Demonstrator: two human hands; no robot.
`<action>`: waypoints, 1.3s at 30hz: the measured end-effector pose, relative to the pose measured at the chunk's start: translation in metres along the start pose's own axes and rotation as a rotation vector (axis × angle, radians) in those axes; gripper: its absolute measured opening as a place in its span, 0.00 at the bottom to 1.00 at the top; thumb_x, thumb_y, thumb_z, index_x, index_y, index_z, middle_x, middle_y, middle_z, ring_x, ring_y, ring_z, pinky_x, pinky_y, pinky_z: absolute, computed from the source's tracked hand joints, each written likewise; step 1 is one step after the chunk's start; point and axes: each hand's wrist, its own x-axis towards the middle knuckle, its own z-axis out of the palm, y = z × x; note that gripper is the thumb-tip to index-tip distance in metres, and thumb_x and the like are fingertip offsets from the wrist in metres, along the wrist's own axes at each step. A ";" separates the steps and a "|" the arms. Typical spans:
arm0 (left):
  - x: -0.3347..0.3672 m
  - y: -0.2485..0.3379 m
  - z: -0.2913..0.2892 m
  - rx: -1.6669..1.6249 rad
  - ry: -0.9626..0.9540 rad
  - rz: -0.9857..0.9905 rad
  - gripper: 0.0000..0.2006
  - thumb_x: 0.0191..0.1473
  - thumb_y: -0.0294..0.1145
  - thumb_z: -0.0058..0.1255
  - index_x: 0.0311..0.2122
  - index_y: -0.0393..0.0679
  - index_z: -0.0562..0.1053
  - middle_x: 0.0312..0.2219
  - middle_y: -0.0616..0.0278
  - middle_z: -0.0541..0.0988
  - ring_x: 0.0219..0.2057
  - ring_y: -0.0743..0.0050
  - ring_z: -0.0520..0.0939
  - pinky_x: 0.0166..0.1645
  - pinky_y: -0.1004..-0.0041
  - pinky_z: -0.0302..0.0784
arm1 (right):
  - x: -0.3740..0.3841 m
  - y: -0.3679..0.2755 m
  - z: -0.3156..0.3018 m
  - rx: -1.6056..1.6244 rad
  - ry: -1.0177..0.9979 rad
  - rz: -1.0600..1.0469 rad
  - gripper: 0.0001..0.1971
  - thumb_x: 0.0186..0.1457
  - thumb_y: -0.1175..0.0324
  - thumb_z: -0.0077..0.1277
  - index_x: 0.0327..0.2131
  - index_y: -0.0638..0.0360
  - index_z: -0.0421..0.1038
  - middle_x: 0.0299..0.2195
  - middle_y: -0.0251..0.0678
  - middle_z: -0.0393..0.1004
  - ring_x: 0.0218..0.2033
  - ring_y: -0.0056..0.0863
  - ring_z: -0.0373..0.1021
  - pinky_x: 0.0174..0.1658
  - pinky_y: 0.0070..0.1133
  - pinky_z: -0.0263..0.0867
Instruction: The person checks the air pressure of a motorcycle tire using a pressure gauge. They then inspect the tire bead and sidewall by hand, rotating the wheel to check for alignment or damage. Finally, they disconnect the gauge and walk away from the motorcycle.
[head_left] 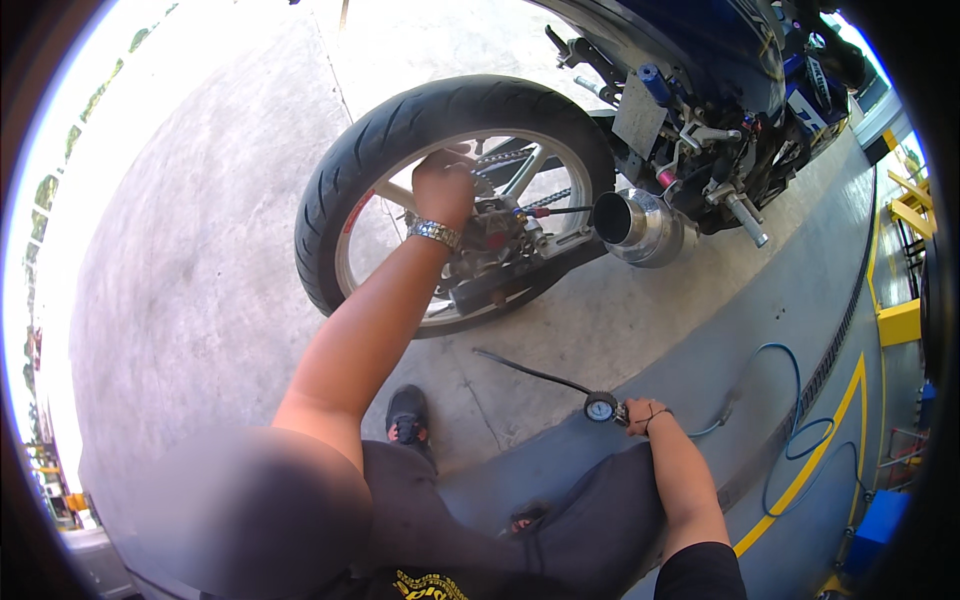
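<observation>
My left hand (pixel 445 187) reaches among the spokes of the motorcycle's rear wheel (pixel 350 165), close to the sprocket and hub. Its fingers look curled in, but their tips are hidden, so what they hold cannot be seen. My right hand (pixel 645 416), low beside my knee, is closed around the handle of a tire inflator; its round dial gauge (pixel 600 407) faces up. From the gauge a thin black hose (pixel 535 373) runs left, its end hanging free of the wheel. A blue air hose (pixel 712 427) trails off to the right of the inflator.
A metal exhaust can (pixel 640 230) juts out right of the wheel, with a footpeg (pixel 742 218) beyond it. The blue hose loops over the grey floor near a yellow line (pixel 815 470) and a drain grate (pixel 835 350). My shoe (pixel 407 415) stands below the wheel.
</observation>
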 end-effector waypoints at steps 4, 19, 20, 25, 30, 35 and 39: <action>0.001 0.001 0.009 0.119 0.036 0.003 0.17 0.45 0.31 0.51 0.40 0.34 0.78 0.35 0.45 0.82 0.40 0.49 0.82 0.49 0.65 0.76 | -0.003 0.000 0.000 -0.003 0.035 -0.019 0.33 0.41 0.60 0.66 0.52 0.52 0.68 0.48 0.45 0.74 0.51 0.44 0.71 0.53 0.37 0.69; 0.004 -0.009 0.005 0.148 0.162 0.071 0.15 0.47 0.29 0.51 0.41 0.34 0.78 0.37 0.46 0.82 0.33 0.60 0.84 0.38 0.68 0.78 | -0.010 -0.005 -0.006 -0.066 0.072 -0.045 0.33 0.41 0.59 0.66 0.53 0.50 0.67 0.49 0.42 0.72 0.52 0.43 0.69 0.54 0.36 0.68; 0.006 -0.015 0.002 0.088 0.089 0.172 0.13 0.47 0.28 0.51 0.38 0.34 0.78 0.35 0.48 0.82 0.32 0.60 0.83 0.37 0.68 0.78 | -0.009 -0.007 -0.007 -0.079 0.070 -0.044 0.33 0.41 0.59 0.66 0.53 0.51 0.67 0.49 0.42 0.72 0.52 0.43 0.69 0.54 0.36 0.68; -0.007 0.023 -0.004 -0.116 -0.003 -0.179 0.21 0.45 0.28 0.49 0.46 0.29 0.74 0.44 0.46 0.80 0.46 0.59 0.81 0.52 0.69 0.71 | -0.011 -0.005 -0.004 -0.079 0.066 -0.050 0.31 0.43 0.60 0.65 0.52 0.52 0.67 0.50 0.43 0.71 0.52 0.43 0.69 0.54 0.36 0.68; 0.003 0.014 0.002 0.186 -0.081 0.035 0.17 0.52 0.38 0.55 0.42 0.35 0.79 0.36 0.48 0.83 0.41 0.58 0.84 0.46 0.67 0.75 | -0.015 -0.011 -0.008 -0.100 0.060 -0.055 0.30 0.44 0.61 0.65 0.52 0.52 0.67 0.49 0.43 0.71 0.52 0.44 0.69 0.53 0.36 0.68; 0.008 0.015 0.000 0.313 -0.088 0.050 0.16 0.54 0.41 0.56 0.39 0.38 0.81 0.33 0.53 0.84 0.35 0.61 0.85 0.42 0.67 0.75 | -0.014 -0.012 -0.001 -0.155 0.073 -0.084 0.30 0.44 0.61 0.64 0.52 0.54 0.67 0.49 0.45 0.71 0.51 0.44 0.69 0.52 0.37 0.68; 0.009 0.018 0.000 0.300 -0.107 -0.024 0.15 0.55 0.41 0.55 0.40 0.40 0.81 0.32 0.52 0.84 0.33 0.60 0.85 0.42 0.67 0.76 | -0.009 -0.007 0.012 -0.181 0.115 -0.156 0.27 0.45 0.61 0.62 0.50 0.55 0.67 0.49 0.47 0.71 0.50 0.44 0.70 0.52 0.37 0.67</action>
